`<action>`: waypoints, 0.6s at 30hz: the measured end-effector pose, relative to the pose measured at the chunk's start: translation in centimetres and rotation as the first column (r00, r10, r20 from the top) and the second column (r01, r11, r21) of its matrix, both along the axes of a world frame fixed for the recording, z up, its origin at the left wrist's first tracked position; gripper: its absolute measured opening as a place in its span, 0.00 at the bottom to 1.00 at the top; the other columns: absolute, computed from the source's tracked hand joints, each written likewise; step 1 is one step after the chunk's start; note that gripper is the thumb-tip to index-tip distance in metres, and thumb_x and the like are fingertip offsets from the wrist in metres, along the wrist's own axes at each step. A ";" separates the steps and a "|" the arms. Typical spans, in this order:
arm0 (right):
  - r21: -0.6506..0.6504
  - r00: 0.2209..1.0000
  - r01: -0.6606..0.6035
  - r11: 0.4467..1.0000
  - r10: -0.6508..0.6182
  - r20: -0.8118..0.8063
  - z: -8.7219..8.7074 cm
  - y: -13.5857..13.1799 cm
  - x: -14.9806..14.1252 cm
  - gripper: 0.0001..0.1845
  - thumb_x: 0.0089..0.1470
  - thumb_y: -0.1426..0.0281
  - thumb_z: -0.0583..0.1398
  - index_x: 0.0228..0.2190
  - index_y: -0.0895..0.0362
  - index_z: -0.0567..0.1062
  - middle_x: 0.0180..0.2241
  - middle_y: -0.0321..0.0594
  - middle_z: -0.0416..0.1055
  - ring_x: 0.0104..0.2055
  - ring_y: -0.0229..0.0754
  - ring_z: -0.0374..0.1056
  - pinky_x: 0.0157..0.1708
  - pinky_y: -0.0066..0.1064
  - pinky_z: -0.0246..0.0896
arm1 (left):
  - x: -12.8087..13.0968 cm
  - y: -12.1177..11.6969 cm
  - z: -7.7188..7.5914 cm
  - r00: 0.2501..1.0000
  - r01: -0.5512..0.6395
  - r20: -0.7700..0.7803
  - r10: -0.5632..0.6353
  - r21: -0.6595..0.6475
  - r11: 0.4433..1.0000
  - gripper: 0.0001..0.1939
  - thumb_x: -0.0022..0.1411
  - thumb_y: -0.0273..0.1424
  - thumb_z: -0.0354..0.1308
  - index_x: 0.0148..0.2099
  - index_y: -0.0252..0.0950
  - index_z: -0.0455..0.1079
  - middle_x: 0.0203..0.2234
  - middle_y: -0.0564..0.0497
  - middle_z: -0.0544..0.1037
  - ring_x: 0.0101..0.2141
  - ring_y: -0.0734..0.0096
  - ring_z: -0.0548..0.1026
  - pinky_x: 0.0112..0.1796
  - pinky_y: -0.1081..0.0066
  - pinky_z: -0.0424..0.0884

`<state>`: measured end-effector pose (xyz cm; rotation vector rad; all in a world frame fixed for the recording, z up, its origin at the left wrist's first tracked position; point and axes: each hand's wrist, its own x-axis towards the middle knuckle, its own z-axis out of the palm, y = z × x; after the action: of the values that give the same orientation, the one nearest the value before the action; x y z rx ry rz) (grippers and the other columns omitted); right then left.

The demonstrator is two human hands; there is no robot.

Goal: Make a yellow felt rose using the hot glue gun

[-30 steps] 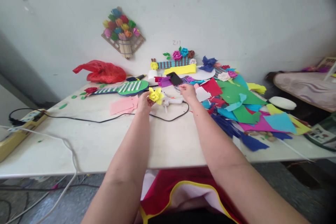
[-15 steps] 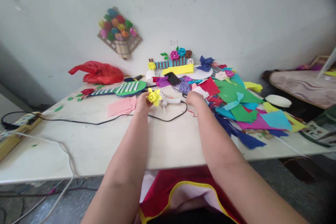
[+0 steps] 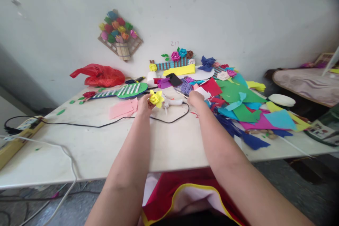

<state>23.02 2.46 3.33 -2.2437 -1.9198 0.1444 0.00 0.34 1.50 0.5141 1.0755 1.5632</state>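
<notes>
Between the fingers of my left hand (image 3: 144,105) is a yellow paper flower (image 3: 156,99), its petals facing up and to the right. Just right of the flower a white glue gun (image 3: 173,102) lies on the table, its nozzle partly behind the petals. My right hand (image 3: 195,99) rests at the left edge of the paper scraps, close to a white paper piece (image 3: 203,93) and a bundle of purple string (image 3: 186,87). Its fingers are curled and mostly hidden from me, so what they hold does not show.
A black cord (image 3: 100,126) runs across the table (image 3: 106,155) from the power strip (image 3: 23,137). Pink paper (image 3: 123,108) lies left of my hands. Behind are a green guitar-shaped craft (image 3: 132,90), a red plastic bag (image 3: 102,76) and a phone (image 3: 174,79). Coloured paper (image 3: 238,93) covers the right side.
The view has shifted slightly. My left hand still holds the yellow flower, and my right hand stays by the scraps with almost no movement.
</notes>
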 end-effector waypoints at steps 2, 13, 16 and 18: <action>0.031 0.999 0.037 0.999 -0.036 -0.032 0.4 0.0 0.0 0.20 0.56 0.75 0.57 0.49 0.63 0.78 0.47 0.60 0.77 0.51 0.52 0.74 0.45 0.36 0.68 | 0.0 0.0 0.0 1.000 0.003 -0.010 -0.003 0.004 1.000 0.07 0.49 0.26 0.59 0.34 0.35 0.69 0.25 0.49 0.77 0.25 0.70 0.76 0.29 0.73 0.74; 0.350 0.759 -0.194 0.916 0.367 -0.539 0.6 0.2 -2.0 0.16 0.58 0.66 0.56 0.36 0.62 0.81 0.21 0.37 0.71 0.26 0.37 0.66 0.30 0.26 0.58 | -0.1 0.5 -0.6 0.985 0.061 -0.168 -0.048 0.070 0.996 0.10 0.42 0.29 0.61 0.32 0.35 0.70 0.24 0.49 0.76 0.25 0.68 0.76 0.25 0.72 0.72; 0.366 0.639 -0.262 0.893 0.444 -0.628 0.5 0.0 -2.7 0.13 0.55 0.67 0.58 0.31 0.62 0.80 0.18 0.34 0.68 0.22 0.34 0.60 0.28 0.26 0.55 | 0.1 0.4 -0.8 0.971 0.090 -0.230 -0.068 0.090 0.992 0.12 0.40 0.31 0.62 0.31 0.35 0.71 0.23 0.51 0.75 0.25 0.68 0.75 0.24 0.72 0.70; 0.360 0.613 -0.295 0.885 0.464 -0.639 0.7 -0.4 -3.2 0.12 0.53 0.67 0.59 0.26 0.61 0.78 0.19 0.33 0.68 0.21 0.32 0.58 0.27 0.26 0.54 | 0.3 0.2 -0.8 0.960 0.118 -0.266 -0.088 0.100 0.988 0.13 0.38 0.33 0.63 0.30 0.36 0.70 0.22 0.52 0.75 0.24 0.69 0.74 0.24 0.73 0.69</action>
<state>19.85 2.07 4.02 -1.2801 -1.7854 0.7139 0.26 0.52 0.75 0.8617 1.1400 1.4992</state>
